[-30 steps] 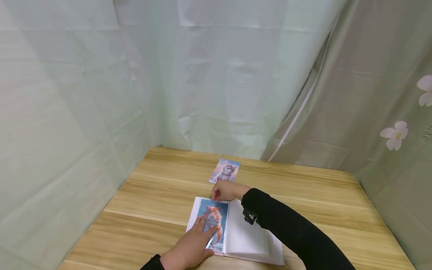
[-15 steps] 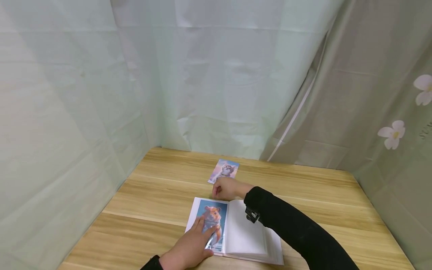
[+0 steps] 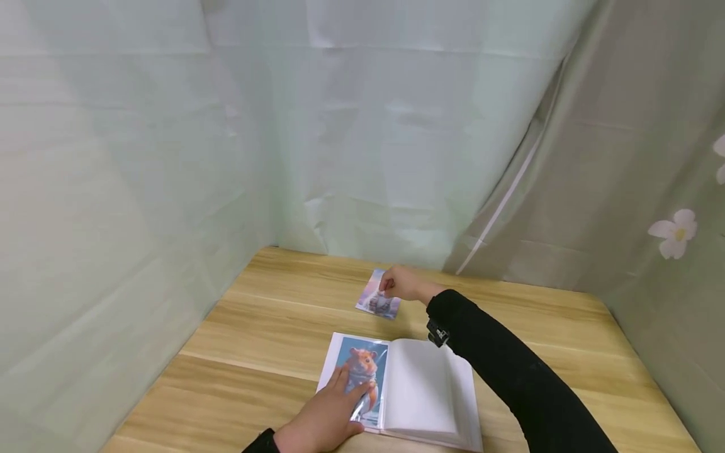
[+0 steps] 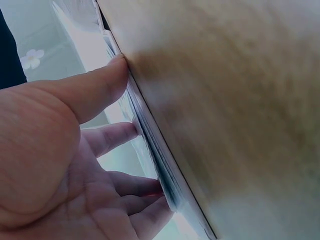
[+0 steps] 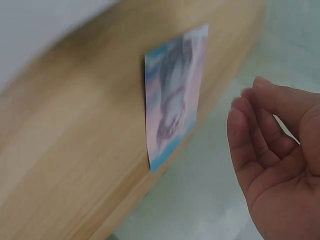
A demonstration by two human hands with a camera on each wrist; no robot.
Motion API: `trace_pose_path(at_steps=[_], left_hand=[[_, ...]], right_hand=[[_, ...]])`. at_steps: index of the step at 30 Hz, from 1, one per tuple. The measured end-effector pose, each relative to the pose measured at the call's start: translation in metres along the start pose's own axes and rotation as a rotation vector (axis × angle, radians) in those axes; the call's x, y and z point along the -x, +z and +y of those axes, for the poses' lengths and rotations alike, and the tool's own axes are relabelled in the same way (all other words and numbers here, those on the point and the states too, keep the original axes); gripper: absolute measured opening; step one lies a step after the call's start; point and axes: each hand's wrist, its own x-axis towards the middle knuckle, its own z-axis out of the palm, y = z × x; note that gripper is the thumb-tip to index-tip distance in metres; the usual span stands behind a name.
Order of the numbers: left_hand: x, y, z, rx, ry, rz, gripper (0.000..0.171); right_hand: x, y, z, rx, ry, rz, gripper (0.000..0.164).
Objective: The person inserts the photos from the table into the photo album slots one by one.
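An open photo album (image 3: 420, 384) lies on the wooden table, with a blank white page on its right side. Its left page shows a picture of an orange hamster (image 3: 361, 360) in a clear, shiny sleeve. My left hand (image 3: 328, 412) rests on that page, fingers spread over the picture's lower part; in the left wrist view its thumb and fingertips touch the album's edge (image 4: 150, 135). Beyond the album lies a kitten picture card (image 5: 175, 95). My right hand (image 3: 406, 283) is over this card, fingers loosely bent, holding nothing; it partly covers the kitten in the head view.
The wooden table (image 3: 272, 352) stretches out on both sides of the album. Pale curtains (image 3: 362, 157) hang behind and at the left, and a grey-green one with white flowers (image 3: 674, 234) hangs at the right.
My right hand has gone from the album's top edge away from me to the kitten card. My left hand has stayed on the hamster page. The head view has shifted slightly.
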Motion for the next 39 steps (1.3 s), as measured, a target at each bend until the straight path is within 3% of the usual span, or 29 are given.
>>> trace_pose_path(at_steps=[5,10,18,22,29,39], left_hand=[[-0.003,-0.001,0.006,0.002,0.014,-0.009,0.068],[-0.003,-0.002,0.01,-0.02,0.019,-0.03,0.068],[-0.005,0.001,0.01,-0.04,0.015,-0.021,0.069],[-0.009,0.001,0.01,-0.037,0.014,-0.03,0.068],[-0.011,0.004,0.01,-0.04,0.014,-0.059,0.067],[-0.009,0.004,0.007,-0.029,0.02,-0.021,0.067]], right_hand=[[0.004,-0.015,0.017,0.036,0.158,0.089,0.014],[0.006,-0.015,0.027,0.094,0.293,0.133,0.031],[0.007,0.006,0.026,0.118,0.429,0.035,0.069],[0.011,0.02,0.026,0.092,0.458,-0.064,0.077],[0.015,0.035,0.03,0.144,0.428,-0.206,0.07],[0.016,0.038,0.035,0.214,0.354,-0.236,0.067]])
